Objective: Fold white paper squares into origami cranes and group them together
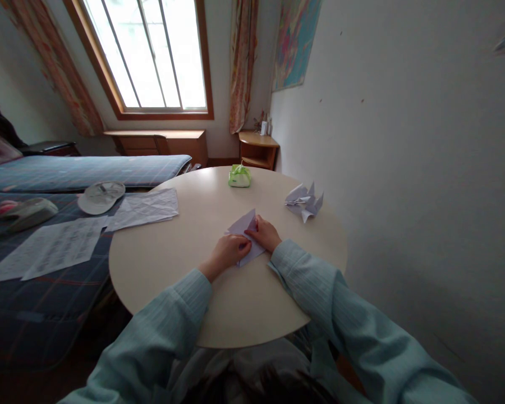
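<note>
A folded sheet of pale lilac paper lies on the round cream table, with one pointed corner up and away from me. My left hand rests on its left side, fingers curled and pressed onto the paper. On the right side my right hand pinches the paper near its upper edge. Both hands partly cover the sheet, so its exact folds are hidden. To the right, apart from my hands, stand folded paper figures with pointed tips, clustered together.
A green tissue pack sits at the table's far side. Creased paper sheets overhang the left edge towards a bed, where a white cap and printed sheets lie. A white wall rises close on the right.
</note>
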A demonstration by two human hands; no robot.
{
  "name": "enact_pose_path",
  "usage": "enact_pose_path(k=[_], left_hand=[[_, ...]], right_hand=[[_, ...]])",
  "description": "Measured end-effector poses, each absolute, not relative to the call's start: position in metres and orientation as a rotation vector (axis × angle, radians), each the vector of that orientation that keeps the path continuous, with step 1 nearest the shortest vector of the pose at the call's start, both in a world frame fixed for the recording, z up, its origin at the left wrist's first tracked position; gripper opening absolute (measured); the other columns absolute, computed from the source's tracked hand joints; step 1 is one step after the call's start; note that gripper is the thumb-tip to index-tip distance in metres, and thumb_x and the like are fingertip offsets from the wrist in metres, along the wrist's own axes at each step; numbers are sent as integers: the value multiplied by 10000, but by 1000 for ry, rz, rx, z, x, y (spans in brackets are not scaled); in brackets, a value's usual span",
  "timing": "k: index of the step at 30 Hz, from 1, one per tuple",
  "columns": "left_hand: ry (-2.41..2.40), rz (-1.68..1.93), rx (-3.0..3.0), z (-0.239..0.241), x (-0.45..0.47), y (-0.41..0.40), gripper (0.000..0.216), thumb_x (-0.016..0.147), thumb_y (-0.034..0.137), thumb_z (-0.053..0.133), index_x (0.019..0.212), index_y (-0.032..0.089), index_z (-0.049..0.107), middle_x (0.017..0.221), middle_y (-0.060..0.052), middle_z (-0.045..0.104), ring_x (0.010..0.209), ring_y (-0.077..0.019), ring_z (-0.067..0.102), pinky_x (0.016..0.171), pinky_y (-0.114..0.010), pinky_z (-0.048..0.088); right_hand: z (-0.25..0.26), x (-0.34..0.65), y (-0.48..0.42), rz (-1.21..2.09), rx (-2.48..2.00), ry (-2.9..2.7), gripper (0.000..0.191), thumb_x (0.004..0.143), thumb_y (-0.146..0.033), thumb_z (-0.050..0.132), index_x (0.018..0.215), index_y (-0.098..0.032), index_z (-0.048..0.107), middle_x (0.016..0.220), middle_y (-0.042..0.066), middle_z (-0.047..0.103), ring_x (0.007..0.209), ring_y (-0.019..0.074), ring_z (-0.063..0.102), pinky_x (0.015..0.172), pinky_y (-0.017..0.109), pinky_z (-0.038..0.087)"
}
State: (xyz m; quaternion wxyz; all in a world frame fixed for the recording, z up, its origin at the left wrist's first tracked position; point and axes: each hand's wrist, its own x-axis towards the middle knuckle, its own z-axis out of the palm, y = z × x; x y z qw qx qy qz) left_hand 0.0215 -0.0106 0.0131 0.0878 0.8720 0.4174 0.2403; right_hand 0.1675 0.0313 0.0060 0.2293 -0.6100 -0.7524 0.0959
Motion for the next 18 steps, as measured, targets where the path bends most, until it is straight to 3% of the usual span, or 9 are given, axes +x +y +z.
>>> enact_pose_path(k=[18], left_hand=[[1240,700,2600,11,21,-9,259,781,274,430,667,182,644,692,-22,658,626,-109,567,592,-195,388]], right_hand=[[7,167,30,231,-1703,-2096,237,767,-326,509,916,-146,472,849,65,589,790,159,547,622,230,346]])
